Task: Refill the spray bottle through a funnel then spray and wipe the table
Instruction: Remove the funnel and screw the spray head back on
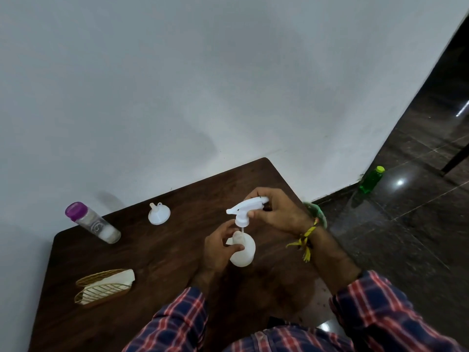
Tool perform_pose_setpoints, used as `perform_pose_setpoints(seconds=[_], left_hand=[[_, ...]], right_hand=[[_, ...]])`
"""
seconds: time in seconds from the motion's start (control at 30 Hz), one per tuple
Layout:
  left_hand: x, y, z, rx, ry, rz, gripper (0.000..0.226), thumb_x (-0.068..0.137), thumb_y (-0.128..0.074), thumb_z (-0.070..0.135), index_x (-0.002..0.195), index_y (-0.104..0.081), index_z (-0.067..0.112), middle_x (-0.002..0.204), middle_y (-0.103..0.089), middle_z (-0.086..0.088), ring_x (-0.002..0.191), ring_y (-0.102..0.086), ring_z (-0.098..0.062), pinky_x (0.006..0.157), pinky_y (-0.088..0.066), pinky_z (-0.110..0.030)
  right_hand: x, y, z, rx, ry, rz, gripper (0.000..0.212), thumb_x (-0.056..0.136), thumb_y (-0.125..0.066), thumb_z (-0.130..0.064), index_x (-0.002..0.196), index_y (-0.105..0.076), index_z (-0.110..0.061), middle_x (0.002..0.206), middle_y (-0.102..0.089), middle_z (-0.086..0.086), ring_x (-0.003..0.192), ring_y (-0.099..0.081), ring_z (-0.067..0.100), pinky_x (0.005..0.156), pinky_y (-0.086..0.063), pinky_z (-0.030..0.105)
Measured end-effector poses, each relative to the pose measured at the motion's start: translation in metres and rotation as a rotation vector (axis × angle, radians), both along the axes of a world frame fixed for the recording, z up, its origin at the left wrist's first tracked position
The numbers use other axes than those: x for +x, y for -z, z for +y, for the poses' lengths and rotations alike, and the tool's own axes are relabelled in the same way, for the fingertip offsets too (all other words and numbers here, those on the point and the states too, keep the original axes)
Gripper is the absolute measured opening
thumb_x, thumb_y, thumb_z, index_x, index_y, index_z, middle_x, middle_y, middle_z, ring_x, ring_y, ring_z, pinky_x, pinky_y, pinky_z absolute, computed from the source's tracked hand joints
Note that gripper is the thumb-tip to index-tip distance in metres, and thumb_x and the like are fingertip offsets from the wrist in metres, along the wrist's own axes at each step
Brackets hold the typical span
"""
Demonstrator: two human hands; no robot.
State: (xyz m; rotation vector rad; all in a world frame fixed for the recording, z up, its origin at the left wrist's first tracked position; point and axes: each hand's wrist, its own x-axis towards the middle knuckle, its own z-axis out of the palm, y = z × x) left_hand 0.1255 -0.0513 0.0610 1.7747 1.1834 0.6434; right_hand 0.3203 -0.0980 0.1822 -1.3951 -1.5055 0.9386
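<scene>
A white spray bottle body (244, 251) stands on the dark wooden table (162, 265), and my left hand (220, 247) grips it around the neck. My right hand (276, 212) holds the white trigger spray head (245, 210) just above the bottle's mouth, with its thin dip tube hanging down into the neck. A white funnel (159, 213) lies upside down on the table behind and to the left. A clear bottle with a purple cap (92, 223) stands at the table's far left edge by the wall.
A gold wire holder with white napkins (105, 285) sits at the near left of the table. A green item (317, 212) shows past the table's right edge. A green bottle (371, 180) stands on the dark floor by the wall corner.
</scene>
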Motion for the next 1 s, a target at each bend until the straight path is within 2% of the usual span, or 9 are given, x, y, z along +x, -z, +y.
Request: perform_pose_setpoints(seconds=[0.1, 0.23, 0.37, 0.5, 0.63, 0.77, 0.9, 0.93, 1.0], left_hand=[[0.001, 0.003, -0.002, -0.006, -0.042, 0.015, 0.053, 0.071, -0.086, 0.015, 0.119, -0.066, 0.018, 0.108, -0.067, 0.012, 0.095, -0.061, 0.001, 0.073, -0.048, -0.005], [0.001, 0.006, -0.003, -0.011, -0.093, -0.003, 0.045, 0.072, -0.086, 0.017, 0.113, -0.069, 0.015, 0.1, -0.068, 0.012, 0.091, -0.064, -0.003, 0.075, -0.049, -0.008], [0.001, 0.013, -0.003, -0.043, -0.11, -0.074, 0.044, 0.073, -0.085, 0.018, 0.113, -0.068, 0.021, 0.107, -0.072, 0.006, 0.099, -0.068, -0.009, 0.086, -0.056, -0.025], [0.004, 0.014, -0.008, -0.059, -0.137, -0.163, 0.04, 0.069, -0.087, 0.024, 0.104, -0.068, 0.029, 0.097, -0.073, 0.012, 0.094, -0.069, -0.003, 0.083, -0.057, -0.027], [0.005, 0.02, -0.011, -0.093, -0.183, -0.279, 0.034, 0.071, -0.081, 0.042, 0.101, -0.073, 0.026, 0.097, -0.076, 0.006, 0.093, -0.072, -0.014, 0.082, -0.059, -0.042], [0.003, 0.018, -0.007, -0.119, -0.126, -0.246, 0.022, 0.08, -0.077, 0.025, 0.101, -0.073, 0.032, 0.098, -0.076, 0.009, 0.095, -0.071, -0.012, 0.081, -0.059, -0.037], [0.004, 0.015, -0.003, -0.144, -0.091, -0.229, 0.02, 0.085, -0.073, 0.021, 0.105, -0.074, 0.017, 0.099, -0.076, 0.003, 0.095, -0.071, -0.018, 0.077, -0.06, -0.037], [0.005, 0.016, -0.003, -0.156, -0.094, -0.226, 0.019, 0.086, -0.072, 0.023, 0.104, -0.074, 0.017, 0.097, -0.076, 0.002, 0.094, -0.071, -0.019, 0.077, -0.06, -0.039], [0.005, 0.017, -0.003, -0.187, -0.1, -0.222, 0.017, 0.087, -0.072, 0.025, 0.102, -0.075, 0.019, 0.096, -0.076, 0.003, 0.093, -0.072, -0.016, 0.081, -0.059, -0.04]], right_hand=[[-0.016, 0.036, 0.003, -0.009, 0.052, -0.026, 0.022, 0.079, -0.074, -0.003, 0.099, -0.068, -0.006, 0.092, -0.071, 0.004, 0.083, -0.067, 0.013, 0.072, -0.056, 0.025], [-0.029, 0.074, 0.005, 0.0, 0.087, -0.117, 0.016, 0.079, -0.071, -0.008, 0.093, -0.069, -0.015, 0.085, -0.071, -0.004, 0.08, -0.068, 0.011, 0.072, -0.058, 0.033], [-0.029, 0.091, 0.004, 0.032, 0.077, -0.135, 0.011, 0.083, -0.071, -0.018, 0.093, -0.068, -0.014, 0.083, -0.07, -0.004, 0.079, -0.066, 0.01, 0.069, -0.057, 0.033], [-0.025, 0.093, 0.006, 0.044, 0.074, -0.14, 0.012, 0.083, -0.072, -0.024, 0.094, -0.069, -0.019, 0.085, -0.071, -0.006, 0.08, -0.067, 0.012, 0.07, -0.057, 0.033], [-0.03, 0.095, 0.006, 0.067, 0.088, -0.174, 0.016, 0.082, -0.073, -0.02, 0.097, -0.07, -0.022, 0.086, -0.072, -0.01, 0.081, -0.068, 0.008, 0.072, -0.057, 0.033], [-0.021, 0.078, 0.003, -0.129, -0.038, -0.095, 0.024, 0.086, -0.072, -0.03, 0.106, -0.073, -0.018, 0.094, -0.074, -0.007, 0.084, -0.068, 0.004, 0.076, -0.057, 0.034], [0.001, 0.068, 0.008, -0.513, -0.116, 0.233, 0.051, 0.105, -0.031, -0.041, 0.117, -0.069, -0.008, 0.104, -0.073, 0.008, 0.071, -0.07, 0.005, 0.058, -0.055, 0.024], [0.004, 0.068, 0.009, -0.533, -0.13, 0.258, 0.048, 0.105, -0.033, -0.038, 0.119, -0.067, -0.008, 0.107, -0.072, 0.01, 0.074, -0.072, 0.009, 0.061, -0.059, 0.029], [0.006, 0.073, 0.014, -0.358, -0.161, 0.051, 0.029, 0.098, -0.055, -0.023, 0.123, -0.066, -0.012, 0.115, -0.071, 0.009, 0.098, -0.071, 0.018, 0.088, -0.057, 0.046]])
